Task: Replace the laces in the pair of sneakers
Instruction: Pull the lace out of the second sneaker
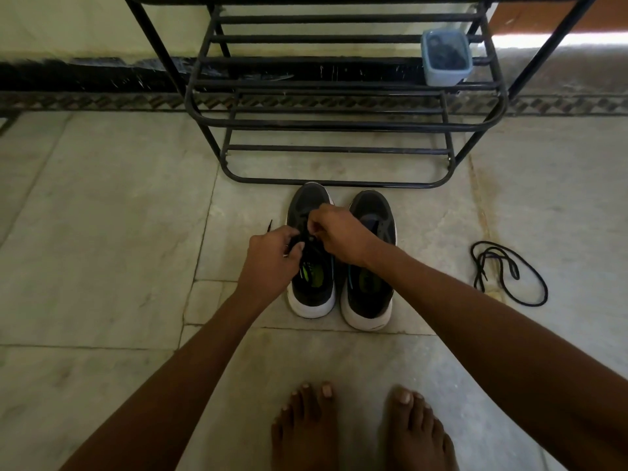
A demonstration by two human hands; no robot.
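Marble floor (102,232); sneakers (370,266) before a black rack (339,124).

This was a home, near where shoes were kept. A black metal shoe rack (343,96) stood against the wall (85,25) on a pale stone floor (102,232). Bare feet (360,433) stood on that floor, as people do indoors.

You will find no readable text, brand, number or sign anywhere here; the green insole (311,274) marking inside the left sneaker (311,256) is too blurred to make out.
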